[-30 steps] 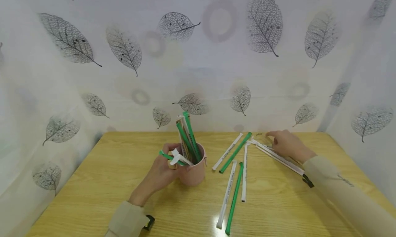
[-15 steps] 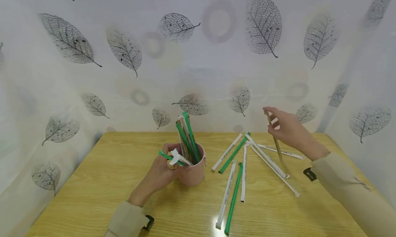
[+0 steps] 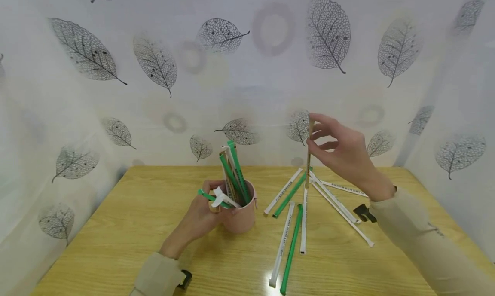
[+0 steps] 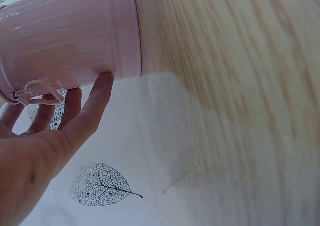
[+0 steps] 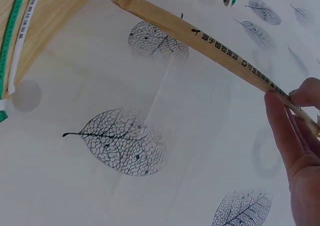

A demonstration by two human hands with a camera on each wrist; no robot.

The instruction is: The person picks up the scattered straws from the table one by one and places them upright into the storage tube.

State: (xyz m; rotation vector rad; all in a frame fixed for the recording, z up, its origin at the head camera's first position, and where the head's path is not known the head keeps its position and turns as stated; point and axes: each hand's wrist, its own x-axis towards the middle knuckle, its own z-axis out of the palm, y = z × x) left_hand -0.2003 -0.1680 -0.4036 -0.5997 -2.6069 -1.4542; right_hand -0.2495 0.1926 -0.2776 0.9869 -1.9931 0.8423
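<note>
Raised and shifted left since the earlier frame, the right hand [image 3: 343,149] pinches a slim brown paper-wrapped straw [image 3: 308,165] nearly upright. Nearest on the yellow wooden table [image 3: 116,231], white [image 3: 282,246] and green paper-wrapped straws [image 3: 291,251] lie side by side. Farther left, the left hand [image 3: 203,216] grips a round pink cup [image 3: 240,222] of slanting straws [image 3: 239,171]. Beyond hangs pale leaf-printed cloth [image 3: 251,81].

Pink cup [image 3: 240,220], tan black-lettered straw [image 5: 175,28], leaf-patterned backdrop [image 3: 251,72] perhaps greyish-white.
</note>
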